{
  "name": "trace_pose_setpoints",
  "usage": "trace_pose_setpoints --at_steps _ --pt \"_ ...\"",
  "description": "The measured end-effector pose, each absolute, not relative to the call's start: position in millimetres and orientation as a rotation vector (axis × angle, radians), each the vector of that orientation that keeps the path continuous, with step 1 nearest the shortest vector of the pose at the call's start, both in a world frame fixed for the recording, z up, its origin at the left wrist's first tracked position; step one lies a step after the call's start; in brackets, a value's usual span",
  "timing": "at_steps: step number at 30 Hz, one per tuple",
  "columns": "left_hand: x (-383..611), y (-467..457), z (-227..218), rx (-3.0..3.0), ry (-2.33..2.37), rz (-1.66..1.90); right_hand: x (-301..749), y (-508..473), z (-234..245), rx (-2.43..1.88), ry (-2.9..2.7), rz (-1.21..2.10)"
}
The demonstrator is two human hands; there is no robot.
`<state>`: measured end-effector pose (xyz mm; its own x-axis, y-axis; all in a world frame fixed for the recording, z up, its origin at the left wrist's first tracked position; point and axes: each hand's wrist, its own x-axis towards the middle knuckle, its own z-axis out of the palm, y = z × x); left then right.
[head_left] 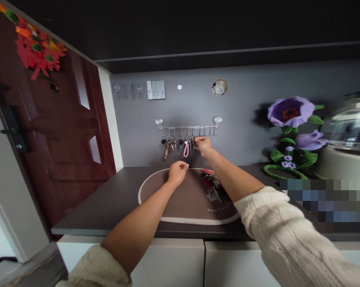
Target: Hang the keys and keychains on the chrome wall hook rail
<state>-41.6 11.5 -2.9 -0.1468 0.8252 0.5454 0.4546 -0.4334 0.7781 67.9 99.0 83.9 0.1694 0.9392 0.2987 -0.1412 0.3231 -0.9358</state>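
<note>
On the grey wall a clear hook rail (188,127) carries several key sets, one with a pink loop strap (186,149) and another with a brown tag (167,151). My right hand (204,146) is raised to the rail, its fingers pinched on a key ring (194,141) at a hook right of the pink strap. Lower and to the left, my left hand (177,172) is closed above the mat; whether anything is between its fingers is too small to tell. A pile of keys (212,185), some with red parts, lies on the brown mat (174,203).
The mat lies on a dark counter (99,203) below a black overhead cabinet (198,28). Purple artificial flowers (291,111) and a glass-topped white appliance (344,159) stand at right. At left is a dark red door (63,131). Small clear hooks (139,89) are on the wall.
</note>
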Motion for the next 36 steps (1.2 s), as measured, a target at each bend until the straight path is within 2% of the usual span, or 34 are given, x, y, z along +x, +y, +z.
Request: trace_pose_setpoints --at_steps 27,32,36 --pt "-36.8 0.1 -5.3 1.870 1.311 1.512 125.0 11.7 55.6 -0.909 -1.349 1.069" --pt "-23.9 -10.2 -5.3 1.878 1.311 1.392 131.5 -2.1 37.5 -0.904 -1.432 1.026" --pt "-10.8 -16.9 -6.3 1.919 1.511 1.219 138.5 -3.5 20.5 -0.915 -1.517 0.966"
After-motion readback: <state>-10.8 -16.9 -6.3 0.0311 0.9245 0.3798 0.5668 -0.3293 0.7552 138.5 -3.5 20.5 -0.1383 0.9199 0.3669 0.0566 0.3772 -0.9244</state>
